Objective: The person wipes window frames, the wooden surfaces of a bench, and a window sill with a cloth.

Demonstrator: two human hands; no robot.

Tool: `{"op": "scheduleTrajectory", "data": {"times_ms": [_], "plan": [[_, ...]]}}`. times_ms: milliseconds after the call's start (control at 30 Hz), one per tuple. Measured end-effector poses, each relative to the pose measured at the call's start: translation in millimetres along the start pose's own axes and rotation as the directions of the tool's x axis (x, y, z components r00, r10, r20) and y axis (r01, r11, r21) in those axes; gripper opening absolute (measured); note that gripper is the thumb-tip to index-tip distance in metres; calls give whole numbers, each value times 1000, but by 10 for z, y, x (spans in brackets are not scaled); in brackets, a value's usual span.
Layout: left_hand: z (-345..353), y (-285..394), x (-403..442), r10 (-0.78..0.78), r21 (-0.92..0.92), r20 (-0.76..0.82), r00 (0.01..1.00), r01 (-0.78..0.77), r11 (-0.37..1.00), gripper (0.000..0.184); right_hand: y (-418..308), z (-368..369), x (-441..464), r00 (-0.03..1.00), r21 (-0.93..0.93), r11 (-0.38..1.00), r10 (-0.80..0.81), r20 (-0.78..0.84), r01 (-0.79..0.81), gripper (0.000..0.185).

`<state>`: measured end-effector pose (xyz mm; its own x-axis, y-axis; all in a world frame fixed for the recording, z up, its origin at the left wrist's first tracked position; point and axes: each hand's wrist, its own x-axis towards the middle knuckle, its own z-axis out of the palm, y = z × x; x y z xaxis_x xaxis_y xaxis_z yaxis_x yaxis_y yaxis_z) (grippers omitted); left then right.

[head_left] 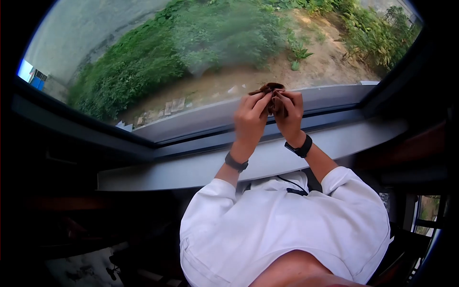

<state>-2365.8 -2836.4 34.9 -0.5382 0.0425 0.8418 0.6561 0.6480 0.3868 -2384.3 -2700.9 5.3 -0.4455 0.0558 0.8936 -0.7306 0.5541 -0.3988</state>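
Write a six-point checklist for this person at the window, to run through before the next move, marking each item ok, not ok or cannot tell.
1. Left hand gripping the brown cloth: ok.
2. Right hand gripping it too: ok.
3. Brown cloth opened out flat: not ok, it is bunched.
4. Left sleeve and right sleeve back from the wrists: ok.
5. Brown cloth dry: cannot tell.
6. Brown cloth touching the window glass: cannot tell.
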Motion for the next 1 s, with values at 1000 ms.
{"op": "scheduleTrajectory", "data": {"times_ms": [1000], "plan": [[-189,-46,118,54,20,-43,998,-53,998,46,-104,214,60,994,17,999,-27,-103,29,44]]}}
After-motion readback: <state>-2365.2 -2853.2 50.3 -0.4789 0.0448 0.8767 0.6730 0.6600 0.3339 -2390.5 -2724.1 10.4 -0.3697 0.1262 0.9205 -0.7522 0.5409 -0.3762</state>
